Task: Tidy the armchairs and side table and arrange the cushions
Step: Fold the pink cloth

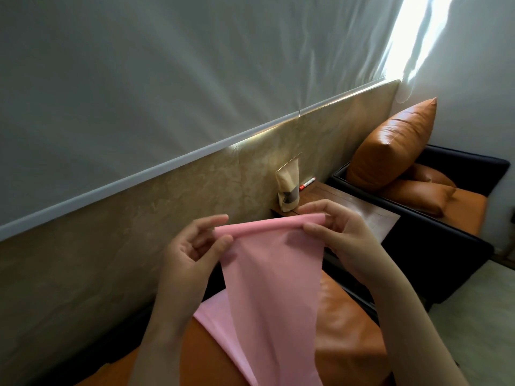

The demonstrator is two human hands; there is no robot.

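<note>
A pink cloth (267, 280) hangs in front of me, its top edge stretched between both hands. My left hand (192, 246) pinches the left corner and my right hand (334, 232) pinches the right corner. The cloth's lower end drapes onto the orange leather seat (345, 324) of the near armchair below. Behind my hands is the wooden side table (370, 215). The far armchair (459, 215) holds a big orange cushion (390, 146) leaning upright and a smaller orange cushion (418, 196) lying on its seat.
A brown paper pouch (288, 188) stands at the back of the side table, with a red and white marker (306, 183) behind it. A beige padded wall panel (139, 232) runs along the left, under pale curtains. Light floor (479, 316) shows at right.
</note>
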